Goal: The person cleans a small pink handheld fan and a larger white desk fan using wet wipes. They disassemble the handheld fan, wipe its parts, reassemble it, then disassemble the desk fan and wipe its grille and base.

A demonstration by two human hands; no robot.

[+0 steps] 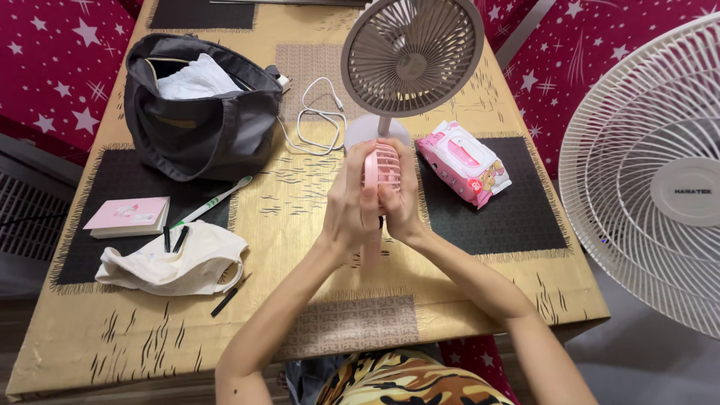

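Left hand (349,202): grip closed around the left side of the pink handheld fan (381,166), fingers pressed against its round cage.
Right hand (399,196): grip wrapped on the fan's right side and handle; the fingertips are probably behind the cage, hidden from view.
Pink handheld fan: held upright in both hands above the table (315,217), just in front of the grey desk fan (411,60).
Right of hands: pink pack of wipes (463,162) on a dark mat (502,217).
Left of hands: grey bag (201,109), white cable (319,120), toothbrush (211,202), pink notebook (127,216), white cloth pouch (176,259).
Far right: 1 big white standing fan (652,172).
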